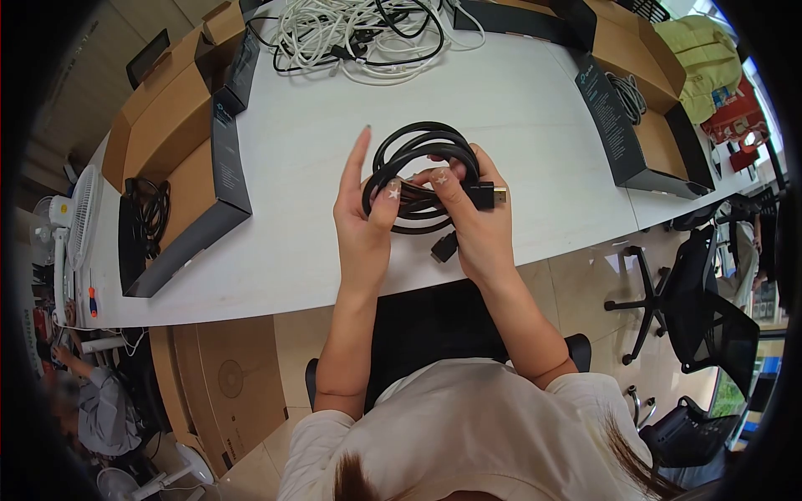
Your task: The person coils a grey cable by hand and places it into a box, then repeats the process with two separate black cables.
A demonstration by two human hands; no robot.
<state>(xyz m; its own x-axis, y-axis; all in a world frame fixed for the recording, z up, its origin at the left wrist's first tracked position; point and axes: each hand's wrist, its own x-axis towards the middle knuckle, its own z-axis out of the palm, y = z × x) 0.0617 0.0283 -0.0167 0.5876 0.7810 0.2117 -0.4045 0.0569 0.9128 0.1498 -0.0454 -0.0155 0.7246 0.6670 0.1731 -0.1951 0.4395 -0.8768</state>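
A coiled black cable (pixel 426 134) with thick loops is held between my two hands above the white table (pixel 301 250). My left hand (pixel 368 196) pinches the coil's left side with the thumb, its index finger stretched upward. On the right side, my right hand (pixel 472 196) grips the loops, thumb across them. One connector with a bare metal tip (pixel 499 195) points right beside my right hand. The other black connector (pixel 444 247) hangs below the coil.
Open cardboard box (pixel 180 142) at left holds a black cable (pixel 148 213). Another box (pixel 618 134) at right holds a grey cable (pixel 626 98). Tangled white and black cables (pixel 359 42) lie at the back. A fan (pixel 82 209), office chairs (pixel 702 309) and a person (pixel 104 409) are around the table.
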